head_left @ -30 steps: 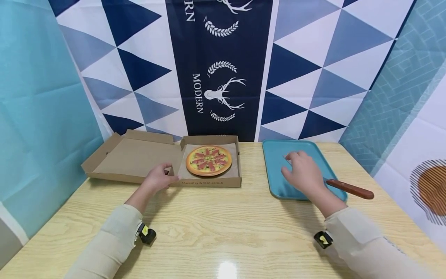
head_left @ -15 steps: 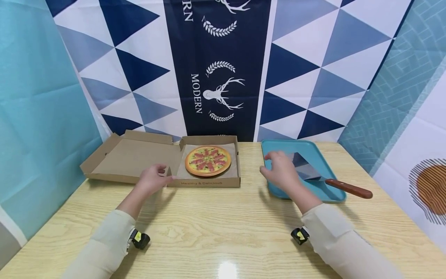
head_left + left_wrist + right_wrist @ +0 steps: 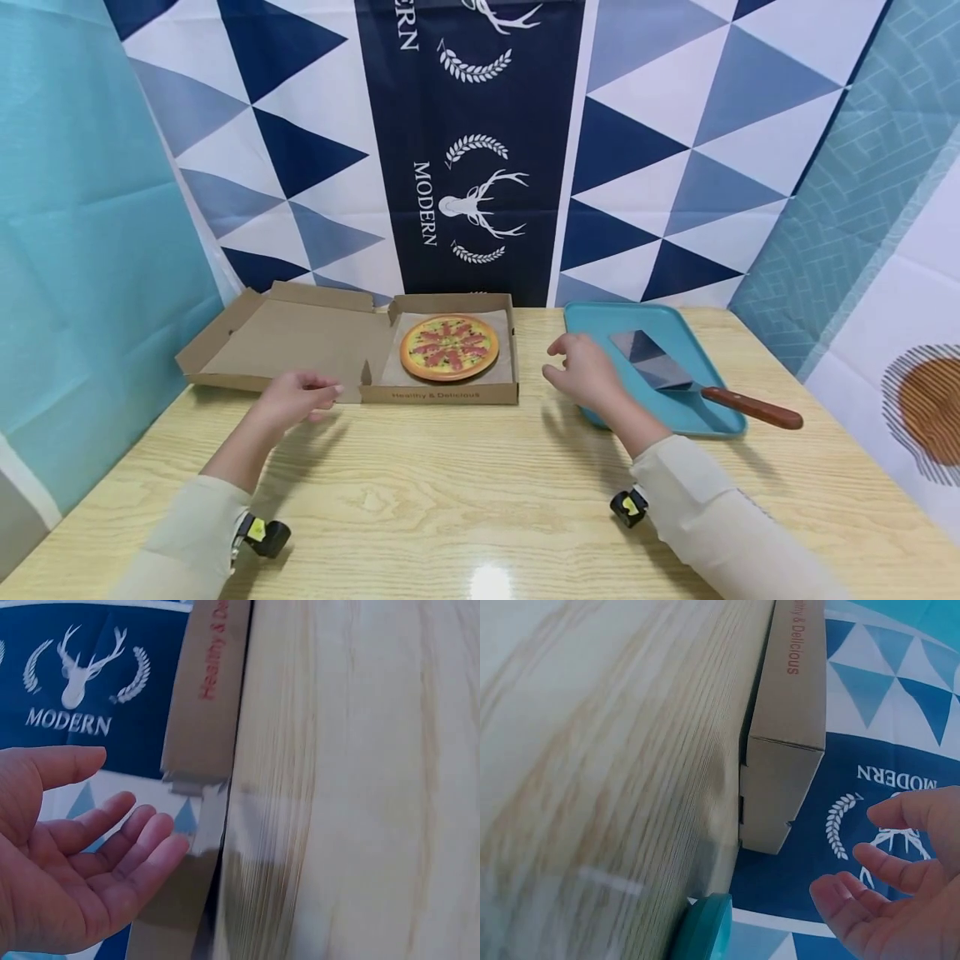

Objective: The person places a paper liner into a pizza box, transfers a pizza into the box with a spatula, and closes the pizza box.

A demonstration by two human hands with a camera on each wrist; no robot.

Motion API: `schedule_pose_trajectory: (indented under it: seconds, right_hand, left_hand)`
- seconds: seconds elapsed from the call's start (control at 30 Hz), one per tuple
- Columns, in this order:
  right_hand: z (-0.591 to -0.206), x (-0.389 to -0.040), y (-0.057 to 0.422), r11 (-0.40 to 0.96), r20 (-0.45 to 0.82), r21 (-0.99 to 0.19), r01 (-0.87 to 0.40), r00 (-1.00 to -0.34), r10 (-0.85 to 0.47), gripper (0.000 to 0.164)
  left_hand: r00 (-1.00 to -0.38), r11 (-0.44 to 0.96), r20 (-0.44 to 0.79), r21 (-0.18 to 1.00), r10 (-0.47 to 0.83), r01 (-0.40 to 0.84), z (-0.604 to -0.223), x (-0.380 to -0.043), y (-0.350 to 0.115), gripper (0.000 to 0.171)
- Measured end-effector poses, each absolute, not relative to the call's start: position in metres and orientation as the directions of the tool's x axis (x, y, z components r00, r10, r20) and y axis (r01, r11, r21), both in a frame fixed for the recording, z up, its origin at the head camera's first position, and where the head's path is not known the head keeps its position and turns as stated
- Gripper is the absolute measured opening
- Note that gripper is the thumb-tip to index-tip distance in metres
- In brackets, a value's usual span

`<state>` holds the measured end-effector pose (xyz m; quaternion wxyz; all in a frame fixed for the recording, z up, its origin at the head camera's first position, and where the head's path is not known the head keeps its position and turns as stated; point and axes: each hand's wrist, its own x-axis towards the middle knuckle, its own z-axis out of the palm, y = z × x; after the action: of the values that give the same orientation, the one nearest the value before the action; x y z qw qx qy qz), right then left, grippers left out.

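In the head view my left hand (image 3: 294,398) hovers over the front edge of the opened cardboard pizza box (image 3: 438,395), near its lid (image 3: 292,337). The left wrist view shows that palm with relaxed, parted fingers (image 3: 154,859) and nothing in them. My right hand (image 3: 585,372) is over the left side of the blue tray (image 3: 720,425), thumb and fingers apart, holding nothing. A round pizza (image 3: 448,347) with red strips on top lies on paper inside the box. On the tray rests a metal spatula (image 3: 651,360), its wooden handle (image 3: 752,408) sticking out over the right rim.
The light wooden table (image 3: 450,483) runs up to a patterned wall cloth (image 3: 480,150) behind the box and tray. A teal sheet (image 3: 105,250) borders the left side. A strip of table separates the box from the tray.
My left hand has drawn back leftward from the box's front corner. The right hand has moved left, away from the spatula, uncovering its blade.
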<state>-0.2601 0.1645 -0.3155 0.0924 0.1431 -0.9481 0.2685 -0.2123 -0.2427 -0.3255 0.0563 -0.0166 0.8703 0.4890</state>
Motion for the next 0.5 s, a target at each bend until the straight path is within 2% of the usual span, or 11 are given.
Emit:
schedule_pose_trajectory:
  seconds: [0.23,0.5]
  right_hand:
    - [-0.317,-0.262,0.164,0.809,0.219,-0.508,-0.295,-0.953,-0.210,0.029]
    - [-0.321,-0.266,0.160,0.778,0.159,-0.573,-0.260,-0.966,-0.205,0.029]
  left_hand:
    - [-0.979,0.407,-0.184,0.891,-0.081,-0.201,-0.330,-0.203,-0.268,0.053]
    - [-0.928,0.030,-0.307,0.947,-0.213,-0.320,-0.331,-0.200,-0.286,0.069]
